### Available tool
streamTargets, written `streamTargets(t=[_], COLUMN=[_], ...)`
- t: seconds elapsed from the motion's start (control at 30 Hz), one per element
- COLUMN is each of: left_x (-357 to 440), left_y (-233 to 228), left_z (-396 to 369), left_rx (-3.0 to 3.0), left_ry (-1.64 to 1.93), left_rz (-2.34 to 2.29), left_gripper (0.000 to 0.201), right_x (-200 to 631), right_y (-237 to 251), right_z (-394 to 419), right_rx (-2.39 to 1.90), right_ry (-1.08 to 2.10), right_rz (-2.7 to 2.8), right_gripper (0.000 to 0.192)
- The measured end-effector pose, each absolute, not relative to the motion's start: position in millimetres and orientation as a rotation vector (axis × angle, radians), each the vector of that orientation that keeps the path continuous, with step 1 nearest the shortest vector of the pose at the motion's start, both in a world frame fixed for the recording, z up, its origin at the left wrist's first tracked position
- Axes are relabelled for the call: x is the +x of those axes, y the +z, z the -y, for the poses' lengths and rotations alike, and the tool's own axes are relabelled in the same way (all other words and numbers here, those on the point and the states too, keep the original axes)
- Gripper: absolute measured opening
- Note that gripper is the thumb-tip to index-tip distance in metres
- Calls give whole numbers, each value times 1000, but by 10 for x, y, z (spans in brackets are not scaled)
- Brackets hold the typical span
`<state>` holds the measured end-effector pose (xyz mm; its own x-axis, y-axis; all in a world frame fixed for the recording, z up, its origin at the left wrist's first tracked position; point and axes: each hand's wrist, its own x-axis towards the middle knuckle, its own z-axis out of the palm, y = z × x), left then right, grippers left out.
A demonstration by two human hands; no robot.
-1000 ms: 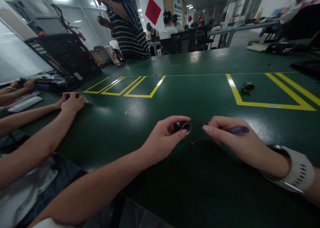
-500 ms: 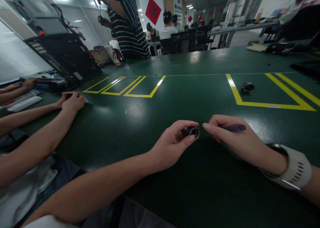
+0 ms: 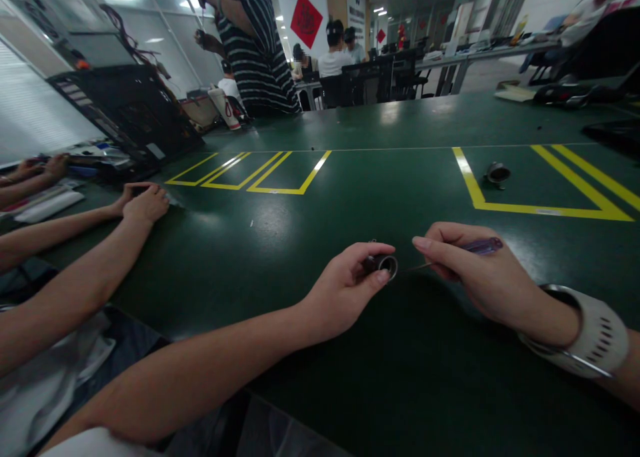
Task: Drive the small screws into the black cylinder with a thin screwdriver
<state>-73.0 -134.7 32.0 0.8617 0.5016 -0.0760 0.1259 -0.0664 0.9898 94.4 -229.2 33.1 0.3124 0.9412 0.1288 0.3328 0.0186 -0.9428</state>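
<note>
My left hand (image 3: 345,287) pinches a small dark metal cylinder (image 3: 384,265) between thumb and forefinger, its open ring end facing right, low over the green table (image 3: 360,197). My right hand (image 3: 470,270) grips a purple-handled screwdriver (image 3: 480,246). Its thin shaft points left and its tip sits at the cylinder's open end. A white wristband is on my right wrist.
A second small metal part (image 3: 497,173) lies inside the yellow-lined box at the right. A co-worker's hand (image 3: 145,203) rests on the table at the left, near an open black computer case (image 3: 125,113). A person in a striped shirt (image 3: 255,43) stands at the far edge.
My left hand carried the cylinder to the right, toward the screwdriver. The right hand rose slightly and the screwdriver tip now meets the cylinder's opening.
</note>
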Motion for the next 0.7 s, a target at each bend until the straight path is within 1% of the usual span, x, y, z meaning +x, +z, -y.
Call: streamTargets(t=[0.23,0.4,0.53,0.7], left_x=[-719,-727,-738,-736], left_y=[361,391,379,374], left_z=[1328,1290,1265,1261], left_rx=[1436,1362,1318,1229], left_ry=[460,459,431,455], left_rz=[-522,-566,-573,-582], left_gripper=[30,26,26,27], right_x=[931,871,817,747], right_y=[321,400,453,417], right_z=[2297,2292,2301,2356], right_rx=[-1495,-1561,-1598,-1554], right_ry=[753,729,623,440], right_rz=[1221,1290,1411,1678], right_gripper=[35,36,37,30])
